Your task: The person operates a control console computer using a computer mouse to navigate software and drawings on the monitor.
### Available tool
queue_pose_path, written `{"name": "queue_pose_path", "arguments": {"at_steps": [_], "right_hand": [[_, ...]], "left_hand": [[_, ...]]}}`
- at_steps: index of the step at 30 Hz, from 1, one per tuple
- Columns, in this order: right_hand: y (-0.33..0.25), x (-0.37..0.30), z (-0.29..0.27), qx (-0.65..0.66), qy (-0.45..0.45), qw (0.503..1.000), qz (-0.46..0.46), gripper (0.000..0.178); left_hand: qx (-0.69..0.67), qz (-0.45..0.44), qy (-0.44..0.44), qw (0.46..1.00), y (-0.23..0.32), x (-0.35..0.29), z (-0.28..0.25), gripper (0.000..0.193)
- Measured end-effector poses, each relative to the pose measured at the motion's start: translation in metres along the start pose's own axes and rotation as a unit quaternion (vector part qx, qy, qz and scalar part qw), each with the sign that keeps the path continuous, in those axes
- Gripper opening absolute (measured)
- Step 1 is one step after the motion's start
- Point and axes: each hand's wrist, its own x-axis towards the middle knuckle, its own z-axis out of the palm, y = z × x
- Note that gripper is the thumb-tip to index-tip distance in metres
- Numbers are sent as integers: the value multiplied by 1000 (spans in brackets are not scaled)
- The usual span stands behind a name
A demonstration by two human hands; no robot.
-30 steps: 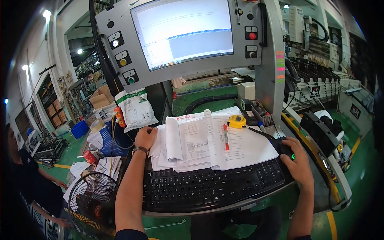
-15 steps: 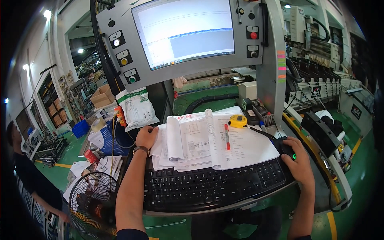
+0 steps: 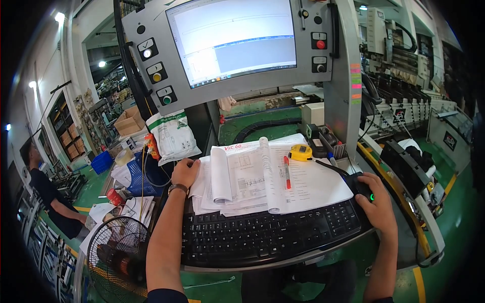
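A black computer mouse (image 3: 361,186) with a green light lies under my right hand (image 3: 376,202), whose fingers are wrapped over it. My left hand (image 3: 185,173), with a dark band at the wrist, rests curled at the left edge of the papers; what its fingers hold, if anything, is hidden. Drawing sheets (image 3: 245,177) and an open booklet (image 3: 313,184) with rolled pages cover the desk behind a black keyboard (image 3: 268,236). On the booklet lie a red marker (image 3: 287,172) and a yellow tape measure (image 3: 300,153). A lit screen (image 3: 237,38) stands above.
A black wire-cage fan (image 3: 118,252) stands near my left forearm, beside a blue basket (image 3: 144,177). Behind my left hand sits a white plastic bag (image 3: 173,137). A person (image 3: 53,199) in dark clothes is at the far left; machinery (image 3: 399,106) fills the right.
The person at the left has moved rightward, closer to the paper-covered side table. My hands, the mouse, the papers and the screen look the same.
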Motion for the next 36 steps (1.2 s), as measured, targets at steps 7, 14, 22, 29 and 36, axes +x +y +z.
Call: {"name": "queue_pose_path", "arguments": {"at_steps": [7, 14, 22, 29, 36], "right_hand": [[0, 0, 0, -4, -1, 1000, -3, 50], [-1, -2, 0, 9, 9, 1000, 1, 49], [-1, -2, -1, -6, 16, 1000, 2, 50], [-2, -1, -1, -10, 14, 1000, 4, 51], [1, -2, 1, -9, 20, 1000, 3, 51]], "left_hand": [[1, -6, -4, 1000, 4, -2, -3, 52], [-4, -5, 4, 1000, 2, -2, -2, 52], [0, -3, -4, 1000, -1, 1, 1, 49], [-8, 2, 4, 1000, -5, 3, 3, 49], [-5, 12, 3, 1000, -5, 3, 3, 48]]}}
